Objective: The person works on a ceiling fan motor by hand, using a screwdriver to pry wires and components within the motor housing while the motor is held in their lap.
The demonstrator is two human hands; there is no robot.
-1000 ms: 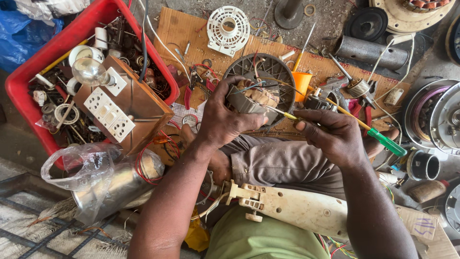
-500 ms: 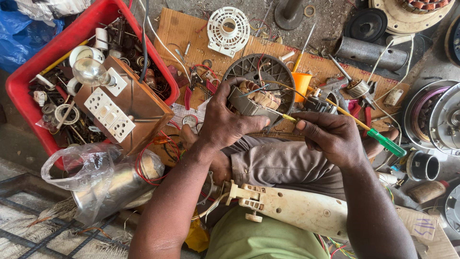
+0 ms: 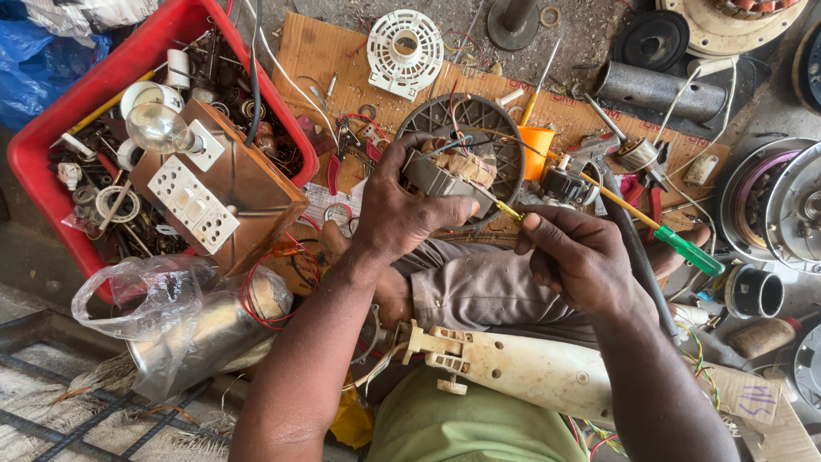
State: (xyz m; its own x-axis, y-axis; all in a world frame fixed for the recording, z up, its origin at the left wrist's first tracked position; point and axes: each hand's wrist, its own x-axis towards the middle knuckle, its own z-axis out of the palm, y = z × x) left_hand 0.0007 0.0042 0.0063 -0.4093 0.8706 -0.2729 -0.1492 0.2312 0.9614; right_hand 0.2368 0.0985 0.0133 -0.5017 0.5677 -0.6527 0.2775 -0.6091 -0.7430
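My left hand (image 3: 400,210) grips a small fan motor (image 3: 449,174) with copper windings and loose wires, holding it above my knee. My right hand (image 3: 581,261) holds a long yellow-shafted screwdriver with a green handle (image 3: 688,250); its tip meets the motor's right side. Behind the motor lies a round grey fan grille (image 3: 500,128). A cream plastic fan housing (image 3: 513,368) rests across my lap.
A red crate (image 3: 51,137) of electrical scrap sits at left, with a wooden switch board (image 3: 227,192) and bulb (image 3: 154,127) on it. A bagged metal cylinder (image 3: 197,329) lies below. Cardboard (image 3: 316,51) carries pliers, an orange cap (image 3: 537,141) and tools. Motor housings (image 3: 787,205) crowd the right.
My left hand has turned the motor slightly and my right hand has shifted the screwdriver tip along its right side. Everything else stays put.
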